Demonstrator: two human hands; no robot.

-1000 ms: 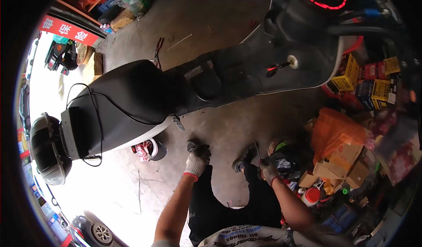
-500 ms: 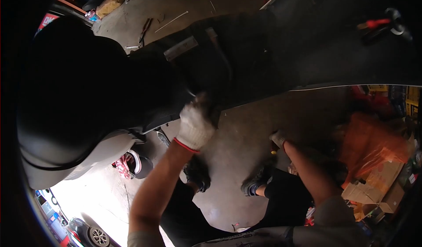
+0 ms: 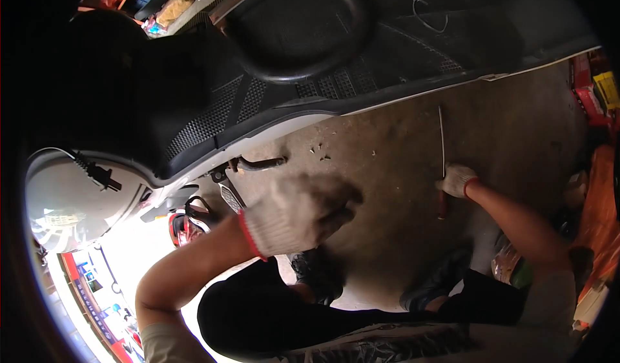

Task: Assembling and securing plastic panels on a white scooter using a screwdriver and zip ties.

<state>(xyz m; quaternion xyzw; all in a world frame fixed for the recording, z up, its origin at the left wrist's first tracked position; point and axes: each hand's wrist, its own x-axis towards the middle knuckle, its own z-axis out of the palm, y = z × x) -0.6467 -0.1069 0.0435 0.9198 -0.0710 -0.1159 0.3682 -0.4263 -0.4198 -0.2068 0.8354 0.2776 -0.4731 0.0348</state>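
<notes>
My left hand (image 3: 294, 214), in a white knit glove with red cuff, is below the scooter's black textured footboard (image 3: 349, 79), over the floor; its fingers are blurred. My gloved right hand (image 3: 457, 182) grips a long screwdriver (image 3: 442, 143) with a red handle near the floor at right, its shaft pointing away from me. Several small screws (image 3: 321, 150) lie on the floor between my hands and the footboard. A bent metal stand (image 3: 261, 163) shows under the scooter, left of them.
The scooter's pale body panel (image 3: 64, 201) is at left, a black plug (image 3: 103, 177) hanging over it. A red and white container (image 3: 184, 227) sits beneath. Orange sheeting (image 3: 600, 195) and yellow and red boxes (image 3: 606, 90) crowd the right side; clutter (image 3: 174, 8) is beyond the footboard.
I have crouched lower, so the footboard looms closer. My right hand has come down near the floor with the screwdriver; my left hand moved forward, then back below the footboard's edge.
</notes>
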